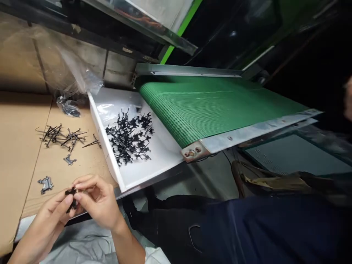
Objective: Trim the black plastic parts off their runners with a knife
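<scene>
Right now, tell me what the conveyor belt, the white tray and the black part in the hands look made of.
Conveyor belt: probably rubber or plastic, green, with a fine ribbed texture.
White tray: likely plastic, judging by its smooth, uniform surface.
Black part: perhaps molded plastic, from its dark, intricate shape; partly covered, so painted metal remains possible.

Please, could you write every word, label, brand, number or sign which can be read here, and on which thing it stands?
No text can be read in this picture.
Green belt: no lettering shows.
White tray: no lettering shows.
Flat panel at the right: small pale marks, too blurred to tell whether they are writing.
Black part in the left hand and right hand: too small to tell.
</scene>
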`<state>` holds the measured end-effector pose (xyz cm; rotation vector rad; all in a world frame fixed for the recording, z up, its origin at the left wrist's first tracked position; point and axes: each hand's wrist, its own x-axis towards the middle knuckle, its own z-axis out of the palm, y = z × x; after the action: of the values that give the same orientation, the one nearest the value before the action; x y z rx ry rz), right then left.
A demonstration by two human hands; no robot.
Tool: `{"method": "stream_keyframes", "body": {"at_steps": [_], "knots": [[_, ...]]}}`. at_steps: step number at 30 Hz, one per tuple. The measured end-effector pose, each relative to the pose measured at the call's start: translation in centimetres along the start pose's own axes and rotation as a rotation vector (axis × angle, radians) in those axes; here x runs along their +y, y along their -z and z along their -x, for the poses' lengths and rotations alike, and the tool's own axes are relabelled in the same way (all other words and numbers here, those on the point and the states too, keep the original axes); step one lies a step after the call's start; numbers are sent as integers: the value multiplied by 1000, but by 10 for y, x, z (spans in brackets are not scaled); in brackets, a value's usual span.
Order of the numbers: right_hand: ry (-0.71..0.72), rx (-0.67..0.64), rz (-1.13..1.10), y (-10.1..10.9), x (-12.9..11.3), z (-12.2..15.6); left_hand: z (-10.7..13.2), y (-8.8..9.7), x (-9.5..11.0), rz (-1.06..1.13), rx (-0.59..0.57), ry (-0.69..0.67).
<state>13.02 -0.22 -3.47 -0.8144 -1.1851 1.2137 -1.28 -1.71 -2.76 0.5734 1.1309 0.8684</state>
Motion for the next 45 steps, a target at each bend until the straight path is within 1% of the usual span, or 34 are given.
{"method": "stream_keyframes", "body": {"at_steps": [2,3,4,6,8,11,14,19,24,28,32,35,39,45], "knots": [[68,-2,45,4,-4,3,-3,0,0,56,-77,-45],[105,2,67,6,-6,5,-3,-2,2,68,-139,-71],[144,10,91,9,-8,7,-3,-5,4,91,-154,-111],[194,13,128,14,-12,11,-1,-12,11,146,-148,-197],[218,-8,156,18,-15,14,2,-20,18,172,-157,-227],[241,-36,191,18,-20,17,8,-28,24,185,-151,-240],[325,-56,258,14,-24,17,12,-30,26,175,-146,-253],[432,-114,383,11,-29,15,17,-28,25,185,-177,-226],[519,-88,458,8,-31,13,19,-21,16,131,-208,-197],[533,-71,481,7,-33,13,18,-16,10,69,-250,-220],[522,-87,496,9,-33,17,19,-16,10,48,-265,-238],[514,-88,528,11,-32,19,22,-18,10,57,-246,-256],[526,-138,548,12,-30,20,25,-21,7,94,-207,-252],[534,-143,502,11,-27,18,28,-23,3,161,-195,-255]]}}
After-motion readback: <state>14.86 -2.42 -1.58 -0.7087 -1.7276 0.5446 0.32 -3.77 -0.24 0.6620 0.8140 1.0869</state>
